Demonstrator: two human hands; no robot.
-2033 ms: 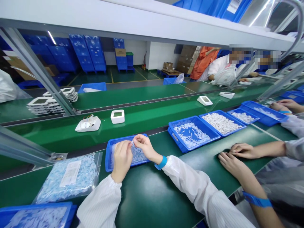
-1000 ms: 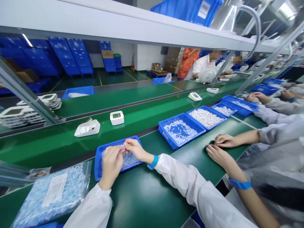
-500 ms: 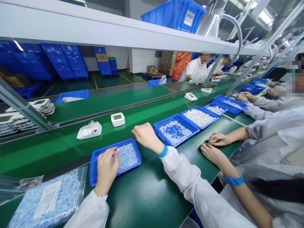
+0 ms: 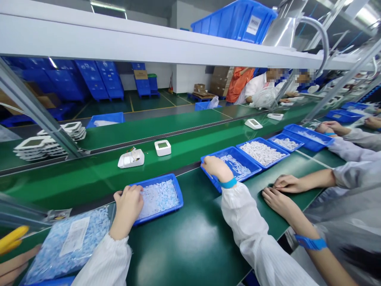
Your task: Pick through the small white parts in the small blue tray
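Observation:
My left hand [image 4: 127,206] bends its fingers down at the left end of a blue bin [image 4: 180,202] filled with small light-blue and white pieces [image 4: 163,194]. Its fingertips are partly hidden, so I cannot tell whether they pinch pieces or the rim. My right hand [image 4: 218,169], with a blue wristband, is closed over the left side of a second blue bin [image 4: 253,171], which holds slender whitish pieces [image 4: 238,167]. What its fingers hold is hidden under the hand. A clear bag [image 4: 74,238] of light-blue pieces lies left of my left forearm.
Bins of white pieces [image 4: 262,153] continue to the right. A co-worker's hands [image 4: 279,194] rest on the green table [image 4: 178,250]. White devices [image 4: 162,147] sit on the green belt. At lower left are another person's fingers [image 4: 18,262] and a yellow object [image 4: 13,240].
My right hand has moved right from above the table onto the second bin. My left hand has shifted to the first bin's left end. Fingers and a yellow object have appeared at lower left.

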